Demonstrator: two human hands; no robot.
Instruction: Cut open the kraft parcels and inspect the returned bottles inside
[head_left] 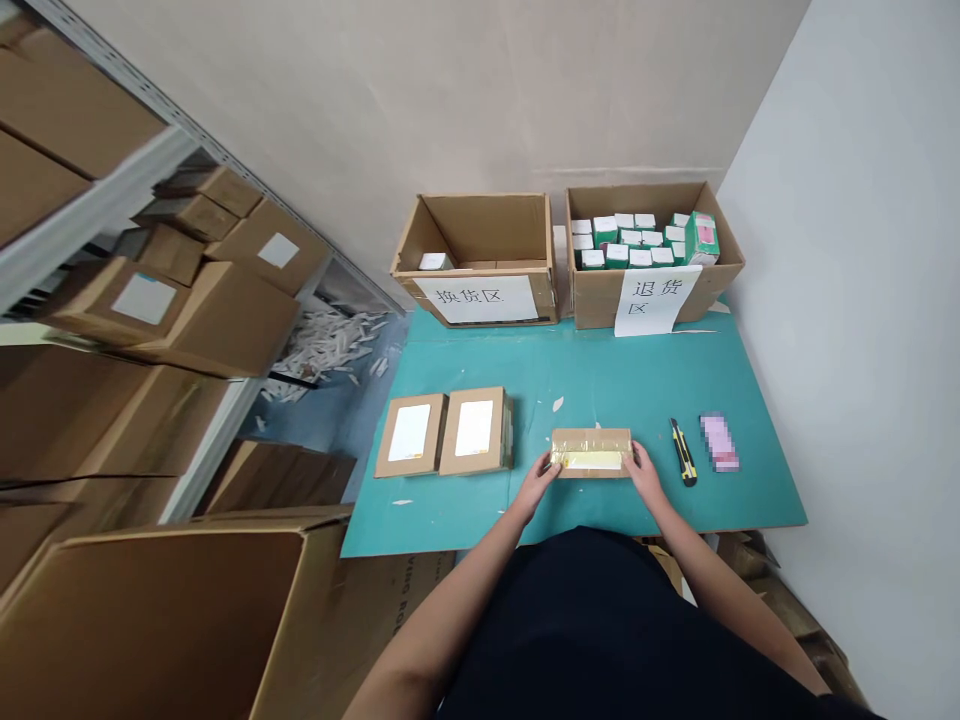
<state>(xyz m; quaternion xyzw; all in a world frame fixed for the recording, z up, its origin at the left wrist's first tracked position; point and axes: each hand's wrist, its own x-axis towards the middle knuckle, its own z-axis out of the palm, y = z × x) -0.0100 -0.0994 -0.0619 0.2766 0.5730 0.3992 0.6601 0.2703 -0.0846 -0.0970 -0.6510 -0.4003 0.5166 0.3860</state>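
Observation:
A small taped cardboard box (592, 442) with a pale label along its near side is at the front middle of the green table (465, 520). My left hand (538, 482) grips its left end, thumb on the near face. At the right end, my right hand (643, 474) holds it the same way. To the right lies a yellow and black box cutter (682, 452). Beyond that is a blurred pink item (720, 442). On the left, two closed cardboard boxes with white labels, one at the edge (387, 450) and one beside it (496, 430), sit side by side.
At the back stand two open cartons with paper signs: the left carton (480, 213) holds a white box, the right carton (592, 305) several green-and-white boxes. Shelves of cardboard boxes (232, 320) line the left. A large open carton (322, 600) stands at front left, a wall (862, 250) at right.

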